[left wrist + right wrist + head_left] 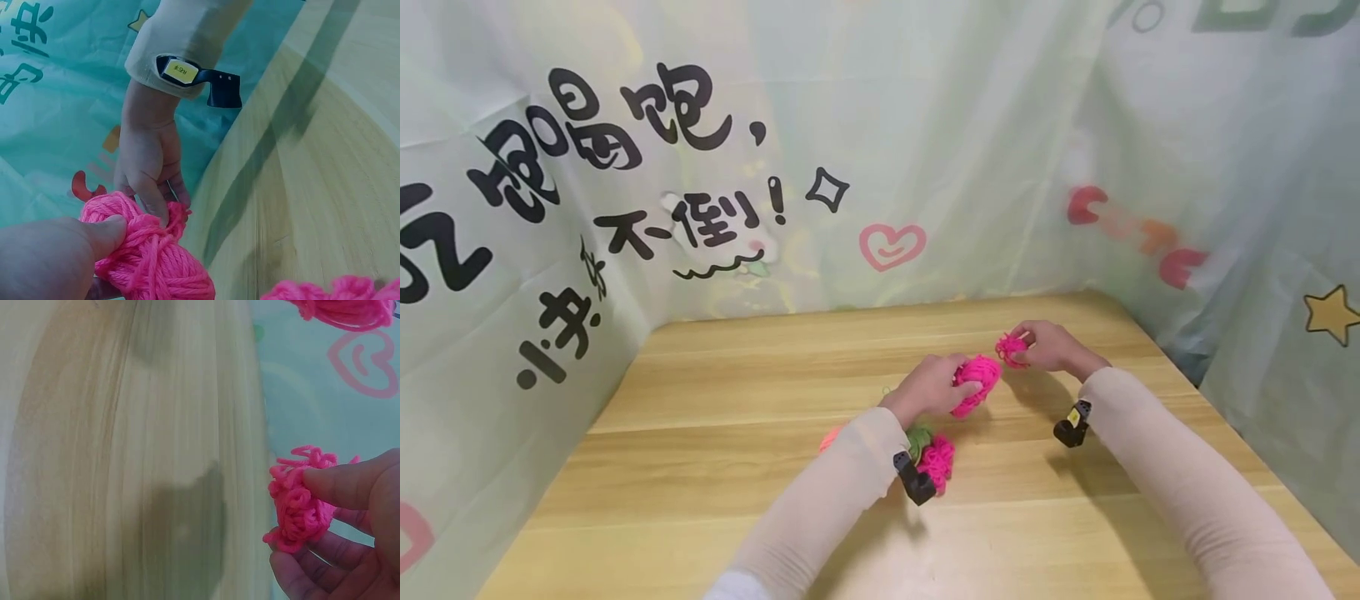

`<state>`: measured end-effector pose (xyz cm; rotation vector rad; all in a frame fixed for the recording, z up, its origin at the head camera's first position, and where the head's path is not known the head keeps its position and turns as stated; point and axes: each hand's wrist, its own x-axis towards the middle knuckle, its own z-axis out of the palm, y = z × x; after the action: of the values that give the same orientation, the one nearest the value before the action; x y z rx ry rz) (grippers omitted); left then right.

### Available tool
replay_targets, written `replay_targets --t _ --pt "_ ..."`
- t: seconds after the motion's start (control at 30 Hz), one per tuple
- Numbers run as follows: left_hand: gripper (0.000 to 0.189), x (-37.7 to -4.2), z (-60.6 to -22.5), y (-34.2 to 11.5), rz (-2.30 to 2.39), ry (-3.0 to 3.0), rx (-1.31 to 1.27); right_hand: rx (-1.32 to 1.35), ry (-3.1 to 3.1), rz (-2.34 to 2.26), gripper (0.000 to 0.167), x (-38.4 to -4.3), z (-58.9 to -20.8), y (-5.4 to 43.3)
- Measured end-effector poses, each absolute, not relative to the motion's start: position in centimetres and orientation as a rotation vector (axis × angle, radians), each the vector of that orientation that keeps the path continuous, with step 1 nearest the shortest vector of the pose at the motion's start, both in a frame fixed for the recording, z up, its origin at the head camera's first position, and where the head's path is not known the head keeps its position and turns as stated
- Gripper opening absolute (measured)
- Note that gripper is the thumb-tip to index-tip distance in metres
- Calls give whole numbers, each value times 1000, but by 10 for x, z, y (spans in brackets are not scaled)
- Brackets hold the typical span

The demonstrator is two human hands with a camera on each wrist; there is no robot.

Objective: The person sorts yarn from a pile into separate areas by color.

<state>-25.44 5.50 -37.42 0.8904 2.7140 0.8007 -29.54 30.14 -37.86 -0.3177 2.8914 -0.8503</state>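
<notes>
Over the right middle of the table, my left hand (931,387) grips a wound ball of bright pink yarn (977,386), thumb across its near side. In the left wrist view the strands of this yarn ball (153,256) wrap in crossing layers. My right hand (1051,346), farther right, pinches a small tangled bunch of pink yarn (1011,350) between thumb and fingers. Loops stick out of that small bunch (303,506) in the right wrist view. The two pink pieces are held close together above the wood, with a shadow beneath.
Below my left forearm lie a crumpled pink yarn piece (937,462) and a green yarn bundle (919,442), partly hidden by the sleeve. An orange piece (830,438) peeks out on the sleeve's other side. Printed cloth (970,167) walls the wooden table (722,392) at back and sides.
</notes>
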Motion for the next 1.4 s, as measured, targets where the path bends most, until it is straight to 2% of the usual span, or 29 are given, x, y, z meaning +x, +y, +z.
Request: replay_targets --t 0.37,0.6,1.4 --pt "45 -259 -379 60 812 2706 871 -259 2826 -949 32 -297 -378 311" --pt "44 -260 -379 62 810 2716 860 -258 2718 -1108 40 -301 -379 316" --pt "40 -265 -381 76 791 2766 827 -158 2770 -1034 41 -311 -386 336"
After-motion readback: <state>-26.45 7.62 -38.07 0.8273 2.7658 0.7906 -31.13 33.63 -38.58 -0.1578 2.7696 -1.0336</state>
